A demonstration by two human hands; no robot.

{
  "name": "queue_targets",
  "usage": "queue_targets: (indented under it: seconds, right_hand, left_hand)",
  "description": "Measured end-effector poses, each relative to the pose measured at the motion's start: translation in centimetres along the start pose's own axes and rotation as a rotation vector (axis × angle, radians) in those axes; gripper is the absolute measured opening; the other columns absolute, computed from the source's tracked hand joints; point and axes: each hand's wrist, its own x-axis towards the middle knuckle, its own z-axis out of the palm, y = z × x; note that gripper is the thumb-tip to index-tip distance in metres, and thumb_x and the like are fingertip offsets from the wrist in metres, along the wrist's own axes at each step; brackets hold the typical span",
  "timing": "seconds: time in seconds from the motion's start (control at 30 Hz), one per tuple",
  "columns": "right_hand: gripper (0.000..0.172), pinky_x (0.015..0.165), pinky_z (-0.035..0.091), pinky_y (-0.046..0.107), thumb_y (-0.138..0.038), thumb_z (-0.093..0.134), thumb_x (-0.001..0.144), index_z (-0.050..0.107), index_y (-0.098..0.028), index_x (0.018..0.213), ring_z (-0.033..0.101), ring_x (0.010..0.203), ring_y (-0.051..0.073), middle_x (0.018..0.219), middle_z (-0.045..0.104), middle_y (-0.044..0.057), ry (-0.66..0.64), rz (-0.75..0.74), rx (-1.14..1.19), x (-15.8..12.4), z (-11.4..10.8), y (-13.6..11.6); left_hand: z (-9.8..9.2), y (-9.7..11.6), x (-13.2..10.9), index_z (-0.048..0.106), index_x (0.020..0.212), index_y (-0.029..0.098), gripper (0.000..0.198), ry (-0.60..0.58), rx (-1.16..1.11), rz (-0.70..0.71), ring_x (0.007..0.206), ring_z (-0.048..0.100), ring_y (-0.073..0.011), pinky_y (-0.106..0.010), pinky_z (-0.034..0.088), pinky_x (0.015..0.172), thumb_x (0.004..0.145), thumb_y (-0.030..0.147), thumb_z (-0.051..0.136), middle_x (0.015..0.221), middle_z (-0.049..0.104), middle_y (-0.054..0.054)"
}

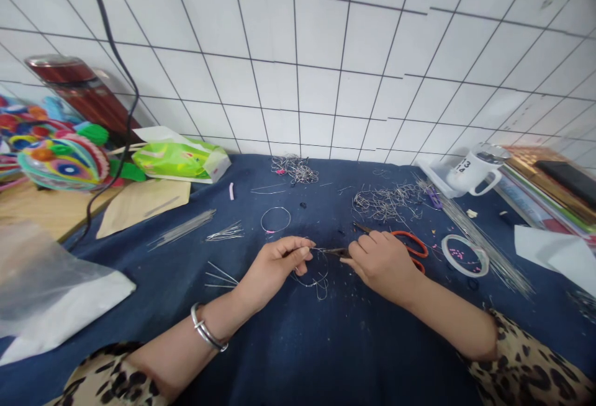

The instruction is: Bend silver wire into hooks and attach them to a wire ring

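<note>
Between thumb and fingers, my left hand pinches a thin silver wire, whose loops hang below the fingers over the blue cloth. My right hand is closed around a pair of dark pliers; their jaws point left and meet the wire close to my left fingertips. The plier handles are hidden in my palm. Just behind my right hand lie orange-handled scissors, partly covered by it. A wire ring with a small pink piece rests beyond my left hand.
Tangled wire and another wire heap lie toward the tiled wall. Straight wires are at left, a long bundle at right. A round dish holds pink bits. A white mug stands back right.
</note>
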Motion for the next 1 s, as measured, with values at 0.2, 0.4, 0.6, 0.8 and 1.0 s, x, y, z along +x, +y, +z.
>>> queue_targets:
  seconds: [0.2,0.4,0.6,0.8,1.0]
  right_hand:
    - [0.026,0.062,0.023,0.029,-0.037,0.047,0.085,0.054,-0.017,0.07,0.04,0.066,0.016,0.066,0.05,0.004,-0.013,0.053,0.023,0.0,-0.2,0.8]
    - [0.026,0.062,0.024,0.029,-0.038,0.046,0.085,0.053,-0.017,0.071,0.041,0.067,0.015,0.067,0.051,0.003,-0.054,0.078,0.047,-0.1,0.0,0.9]
    - [0.027,0.062,0.024,0.029,-0.041,0.046,0.085,0.053,-0.018,0.072,0.043,0.068,0.016,0.068,0.052,0.002,-0.156,-0.059,0.115,-0.1,-0.4,1.1]
    - [0.024,0.066,0.025,0.03,-0.038,0.048,0.085,0.054,-0.018,0.075,0.043,0.07,0.016,0.07,0.053,0.003,-0.334,-0.262,0.167,0.0,-1.0,1.0]
    - [0.023,0.064,0.023,0.031,-0.035,0.045,0.087,0.055,-0.016,0.077,0.042,0.072,0.018,0.072,0.052,0.004,-0.285,-0.242,0.077,0.3,-1.3,0.7]
  left_hand:
    - [-0.1,0.0,0.0,0.062,0.092,0.016,0.022,0.002,0.062,0.01,0.058,0.053,-0.0105,-0.025,0.042,0.061,0.078,0.031,0.055,0.071,0.062,-0.002]
    - [-0.2,0.1,0.0,0.061,0.091,0.016,0.019,-0.017,0.072,0.005,0.057,0.051,-0.0088,-0.023,0.041,0.06,0.08,0.03,0.054,0.07,0.06,0.0]
    - [-0.2,-0.2,0.2,0.061,0.091,0.015,0.019,0.055,0.023,0.033,0.056,0.05,-0.0083,-0.022,0.041,0.057,0.079,0.028,0.054,0.074,0.06,-0.001]
    - [-0.4,-0.3,0.3,0.061,0.092,0.015,0.019,0.122,0.055,0.041,0.058,0.051,-0.0081,-0.021,0.041,0.055,0.079,0.028,0.053,0.077,0.061,-0.002]
    - [-0.3,-0.3,0.2,0.06,0.092,0.016,0.018,0.124,0.094,0.034,0.058,0.052,-0.0084,-0.021,0.043,0.056,0.08,0.027,0.052,0.077,0.061,-0.002]
